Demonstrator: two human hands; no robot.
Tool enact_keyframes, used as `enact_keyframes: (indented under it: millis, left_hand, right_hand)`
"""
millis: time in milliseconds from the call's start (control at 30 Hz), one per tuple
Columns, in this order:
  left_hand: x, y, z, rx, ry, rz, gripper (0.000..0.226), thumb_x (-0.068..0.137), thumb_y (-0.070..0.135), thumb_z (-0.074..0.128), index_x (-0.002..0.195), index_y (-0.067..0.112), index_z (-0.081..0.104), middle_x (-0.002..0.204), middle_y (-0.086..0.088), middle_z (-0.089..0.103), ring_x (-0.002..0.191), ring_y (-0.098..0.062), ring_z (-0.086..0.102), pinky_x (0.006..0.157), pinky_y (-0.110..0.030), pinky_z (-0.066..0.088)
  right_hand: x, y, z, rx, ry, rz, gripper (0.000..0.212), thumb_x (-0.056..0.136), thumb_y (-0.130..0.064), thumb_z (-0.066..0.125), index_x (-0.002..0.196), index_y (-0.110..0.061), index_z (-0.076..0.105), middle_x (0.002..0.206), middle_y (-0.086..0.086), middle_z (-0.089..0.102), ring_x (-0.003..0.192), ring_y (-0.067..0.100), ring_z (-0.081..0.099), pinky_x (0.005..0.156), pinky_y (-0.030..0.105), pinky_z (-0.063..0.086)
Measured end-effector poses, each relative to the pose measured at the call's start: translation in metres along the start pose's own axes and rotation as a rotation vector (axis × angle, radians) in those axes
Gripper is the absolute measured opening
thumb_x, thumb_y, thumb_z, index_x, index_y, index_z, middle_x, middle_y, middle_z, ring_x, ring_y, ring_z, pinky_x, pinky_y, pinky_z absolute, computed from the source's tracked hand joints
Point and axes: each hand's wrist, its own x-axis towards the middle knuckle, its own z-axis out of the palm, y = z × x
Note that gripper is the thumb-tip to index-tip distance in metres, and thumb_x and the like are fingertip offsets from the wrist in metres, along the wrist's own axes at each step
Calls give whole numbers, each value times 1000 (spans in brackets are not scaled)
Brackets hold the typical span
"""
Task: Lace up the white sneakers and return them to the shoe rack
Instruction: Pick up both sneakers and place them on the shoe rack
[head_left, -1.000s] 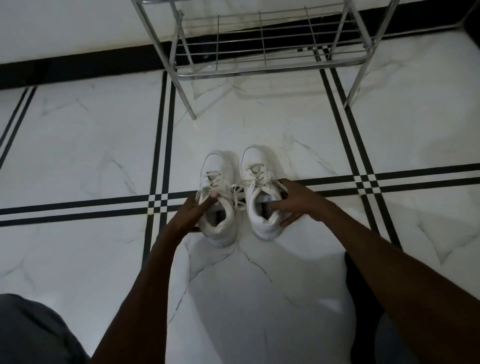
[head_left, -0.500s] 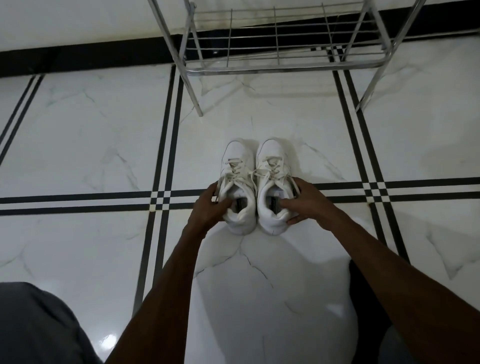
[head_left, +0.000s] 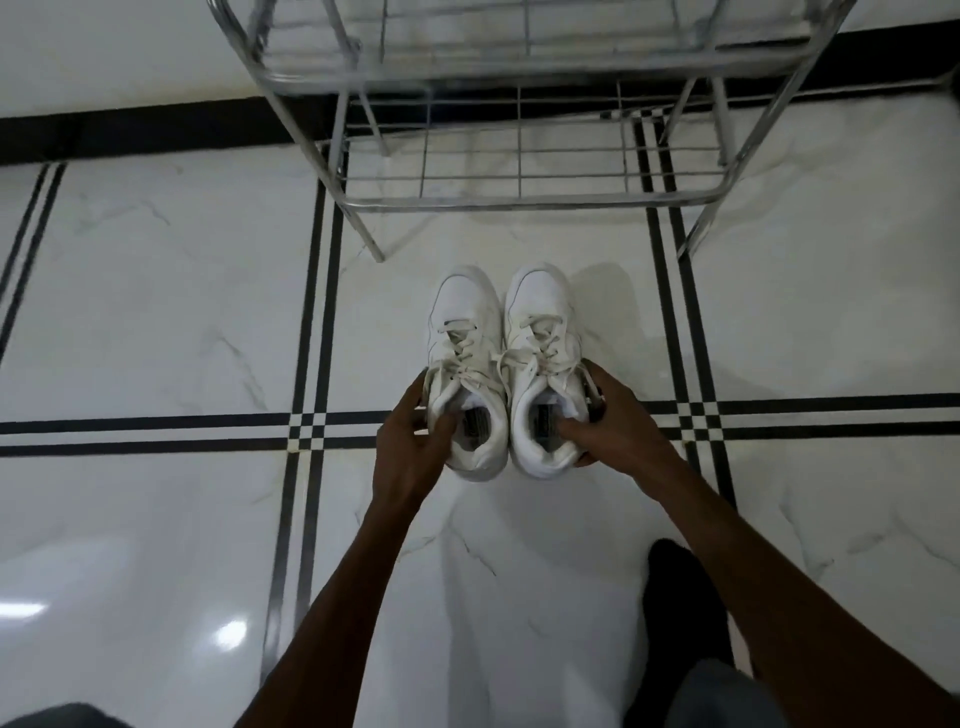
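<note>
Glossy white marble floor fills the view, veined in grey and crossed by paired black inlay stripes that meet in small checkered squares. At the top stands one shoe rack of shiny chrome tube, two wire-grid shelves showing, its slanted legs planted on the marble. Two bare forearms reach in from the bottom edge, with dark trouser fabric at the lower corners. In front of the rack, still on the floor and just short of its lowest shelf, sit two white sneakers, side by side and touching, toes pointing at the rack: smooth leather-like uppers, rounded toes, padded collars, flat white laces criss-crossed up both. The left sneaker is gripped at its heel end by the left hand, thumb tucked inside the collar and fingers wrapped around the outer side. The right sneaker is gripped the same way by the right hand, thumb down in the opening, fingers curled round the outside wall. Each collar shows one dark insole label.
</note>
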Motion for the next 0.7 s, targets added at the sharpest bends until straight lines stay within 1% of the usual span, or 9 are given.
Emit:
enact_keyframes:
  millis: [67,133,200,267,400,500,567,633,700]
  left_hand:
    - [-12,32,-10,-9,4,-7,51,95,19,66,143,33,56,111,8,74,93,-7,70,68,-20,59]
    - [-24,70,-21,-31,9,-17,52,92,23,65,142,33,57,112,8,74,94,-8,69,66,-19,59]
    - [-38,116,-36,-48,11,-30,56,87,34,63,142,34,57,113,7,73,94,-5,69,66,-18,58]
    - [-50,157,-51,-48,5,-28,56,85,36,60,141,35,57,113,9,73,90,2,67,67,-15,56]
    - [-68,232,-77,-29,-7,-20,50,96,18,65,143,31,56,111,8,72,82,6,67,60,-14,55]
    - [-75,280,-91,-24,-1,-37,52,96,14,65,145,27,55,118,8,71,85,7,67,64,-12,54]
    - [-72,304,-100,-12,-3,-20,51,97,12,63,146,25,55,125,7,71,91,3,68,68,-12,55]
    - [-63,327,-108,2,1,-12,52,98,10,62,147,25,54,130,9,69,99,-4,69,72,-16,59]
    - [-54,345,-113,24,14,-16,51,98,10,61,147,26,55,124,12,70,98,-4,69,69,-16,58]
  right_hand:
    - [-14,-32,-14,-6,1,15,48,80,-13,72,124,-30,60,106,-2,74,96,21,72,73,54,64]
    - [-30,-70,-32,0,-7,33,49,79,-14,73,122,-33,60,106,-4,73,97,21,72,68,53,64]
    - [-50,-110,-48,2,-1,42,51,80,-14,74,124,-34,60,109,-3,73,99,23,72,67,53,64]
    - [-72,-148,-60,15,-1,48,58,81,-14,75,131,-35,56,116,-2,70,101,23,71,65,51,65]
    - [-113,-214,-85,104,48,87,67,84,-11,74,137,-43,48,129,-3,62,102,20,71,64,48,65]
    - [-132,-251,-103,147,68,112,72,85,-11,75,145,-39,46,134,-1,60,108,19,69,61,43,65]
    - [-135,-274,-112,173,76,103,74,84,-8,74,146,-38,45,131,0,62,100,14,71,60,41,65]
    - [-131,-301,-123,162,86,102,73,84,-4,71,144,-37,48,126,0,64,91,13,71,63,44,65]
    - [-123,-321,-129,133,88,84,72,84,-3,71,144,-37,47,121,-4,65,97,14,70,70,39,65]
